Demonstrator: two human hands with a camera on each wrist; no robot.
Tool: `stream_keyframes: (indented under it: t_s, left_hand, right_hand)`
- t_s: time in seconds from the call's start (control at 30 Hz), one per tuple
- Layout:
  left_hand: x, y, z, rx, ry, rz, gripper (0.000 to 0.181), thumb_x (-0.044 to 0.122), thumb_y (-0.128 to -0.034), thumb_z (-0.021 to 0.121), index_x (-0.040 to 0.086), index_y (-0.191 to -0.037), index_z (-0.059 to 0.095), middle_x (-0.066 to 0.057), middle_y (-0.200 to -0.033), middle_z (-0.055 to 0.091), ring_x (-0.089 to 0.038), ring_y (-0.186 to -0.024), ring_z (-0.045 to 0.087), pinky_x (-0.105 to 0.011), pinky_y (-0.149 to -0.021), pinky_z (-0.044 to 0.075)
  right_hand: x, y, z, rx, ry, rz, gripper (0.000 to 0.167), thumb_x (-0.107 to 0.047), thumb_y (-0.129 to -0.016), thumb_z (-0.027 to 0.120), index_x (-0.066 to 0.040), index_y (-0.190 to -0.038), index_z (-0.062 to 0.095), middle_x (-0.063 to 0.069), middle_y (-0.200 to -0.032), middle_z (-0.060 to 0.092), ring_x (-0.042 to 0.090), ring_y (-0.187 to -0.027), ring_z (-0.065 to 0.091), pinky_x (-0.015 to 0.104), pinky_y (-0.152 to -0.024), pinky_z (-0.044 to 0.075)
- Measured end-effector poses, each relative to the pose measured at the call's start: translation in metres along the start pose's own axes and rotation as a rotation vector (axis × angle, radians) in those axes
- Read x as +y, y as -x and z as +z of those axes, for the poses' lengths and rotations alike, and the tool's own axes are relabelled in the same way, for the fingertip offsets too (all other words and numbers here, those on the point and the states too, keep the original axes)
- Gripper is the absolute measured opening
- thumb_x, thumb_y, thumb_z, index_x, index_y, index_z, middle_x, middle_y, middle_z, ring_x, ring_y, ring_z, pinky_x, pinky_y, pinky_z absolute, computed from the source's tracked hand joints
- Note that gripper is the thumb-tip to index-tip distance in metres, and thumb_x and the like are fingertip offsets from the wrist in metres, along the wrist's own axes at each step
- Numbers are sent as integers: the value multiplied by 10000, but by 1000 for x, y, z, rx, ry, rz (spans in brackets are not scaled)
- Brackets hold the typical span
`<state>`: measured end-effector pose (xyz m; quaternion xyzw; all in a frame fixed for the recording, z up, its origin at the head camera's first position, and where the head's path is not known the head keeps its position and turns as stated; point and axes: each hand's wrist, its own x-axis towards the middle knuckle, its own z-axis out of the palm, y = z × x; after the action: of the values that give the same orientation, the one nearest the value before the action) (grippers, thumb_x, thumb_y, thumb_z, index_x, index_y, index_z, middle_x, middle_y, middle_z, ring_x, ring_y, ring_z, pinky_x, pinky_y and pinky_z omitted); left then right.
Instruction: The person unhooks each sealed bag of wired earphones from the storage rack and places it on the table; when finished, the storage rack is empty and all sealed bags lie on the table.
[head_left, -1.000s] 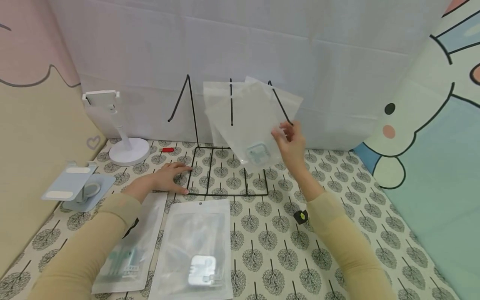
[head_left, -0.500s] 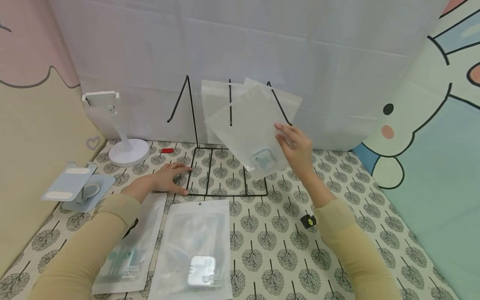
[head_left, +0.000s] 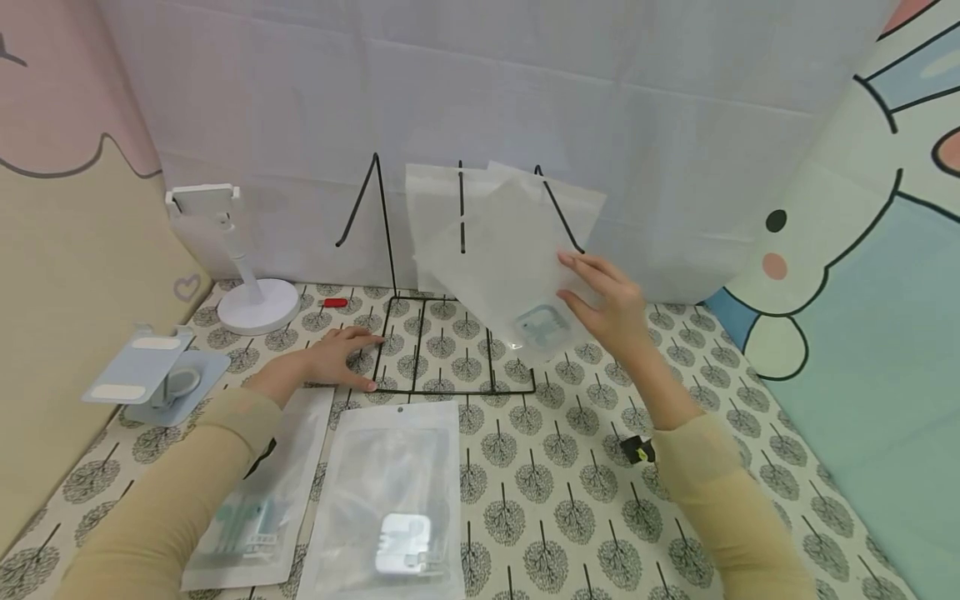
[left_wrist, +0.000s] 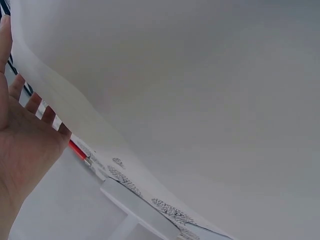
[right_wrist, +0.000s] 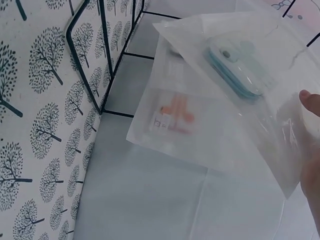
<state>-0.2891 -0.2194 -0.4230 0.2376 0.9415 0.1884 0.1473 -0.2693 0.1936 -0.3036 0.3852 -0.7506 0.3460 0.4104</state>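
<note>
right wrist, hand [right_wrist: 312, 172] cut off, bag [right_wrist: 272, 120] contents hazy

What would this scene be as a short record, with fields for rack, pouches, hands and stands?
Rack: black wire, three upper prongs visible
Tilted pouch: blue-green item inside
Flat pouches: two, on the patterned cloth
Left hand: at the rack's left base edge
Right hand: at the tilted pouch's edge, grip unclear
Stands: one white, one blue-grey, both left
</note>
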Motion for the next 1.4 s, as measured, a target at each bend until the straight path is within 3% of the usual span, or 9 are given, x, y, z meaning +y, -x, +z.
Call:
stream_keyframes:
  t_s: [0.37, 0.8, 1.1, 1.17, 1.4]
  left_hand:
    - [-2, -2, 2, -3, -19, 0, 925, 580, -763, 690, 168, -1491, 296, -187, -1535, 190, -575, -1348, 89, -768, -999, 144]
    - [-2, -1, 1, 5, -18, 0, 919, 560, -766, 700, 158, -1489, 300, -195, -1532, 193, -591, -1339, 90, -774, -991, 142]
    - [0, 1, 0, 2, -16, -4, 916, 555, -774, 695, 154, -1491, 291, -203, -1535, 177, -607, -1333, 68, -785, -980, 126]
    - [0, 1, 0, 2, -16, -4, 914, 553, -775, 695, 153, -1491, 291, -203, -1535, 177, -606, -1333, 69, -784, -981, 126]
    - [0, 2, 0, 0, -8, -9, 916, 559, -778, 689, 156, -1494, 284, -198, -1540, 167, -606, -1334, 61, -791, -973, 124]
  right_hand:
    - [-9, -2, -23, -113, -2, -54, 556, 102, -659, 783, -24, -1184, 647, 166, -1128, 654, 239, -1044, 631, 232, -960, 472]
    - [-29, -1, -38, -108, -53, -57, 597, 71, -607, 807, -47, -1175, 661, 181, -1039, 666, 223, -972, 642, 208, -924, 488]
    - [-43, 7, -60, -125, 21, 190, 632, 85, -615, 827, -44, -1206, 645, 143, -1139, 645, 42, -1063, 565, 105, -826, 462]
    - [-46, 9, -66, -130, 13, 243, 636, 97, -628, 817, -37, -1222, 632, 133, -1162, 635, 36, -1078, 559, 111, -860, 465]
    - [-54, 25, -85, -89, -25, 433, 690, 137, -657, 778, -72, -1286, 587, -39, -1208, 589, 13, -1018, 576, 97, -817, 492]
